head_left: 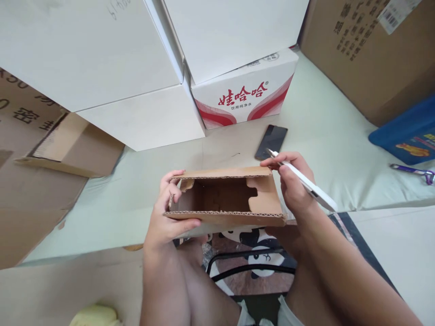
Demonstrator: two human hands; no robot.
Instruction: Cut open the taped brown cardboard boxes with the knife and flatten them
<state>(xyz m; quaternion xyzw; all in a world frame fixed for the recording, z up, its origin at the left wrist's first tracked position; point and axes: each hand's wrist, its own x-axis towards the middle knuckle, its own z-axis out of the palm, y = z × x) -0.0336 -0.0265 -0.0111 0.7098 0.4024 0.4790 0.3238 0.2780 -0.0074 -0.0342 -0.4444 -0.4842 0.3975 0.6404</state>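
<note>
An open cardboard box (224, 219) is held up in front of me, its opening facing me and its brown inside bare. My left hand (170, 208) grips its left end, with the thumb along the near edge and the fingers at the far corner and side flap. At the box's far right corner, my right hand (294, 181) is closed around a slim white utility knife (314, 192). The knife's metal tip points up and left, above the table. Fingers of that hand touch or nearly touch the box's corner.
A dark phone (272, 141) lies beyond the box on the pale green table cover (326, 149). White cartons (244, 97) stand at the back, with brown cartons (367, 59) on both sides. A blue container (408, 131) and a purple pen (411, 173) are at right.
</note>
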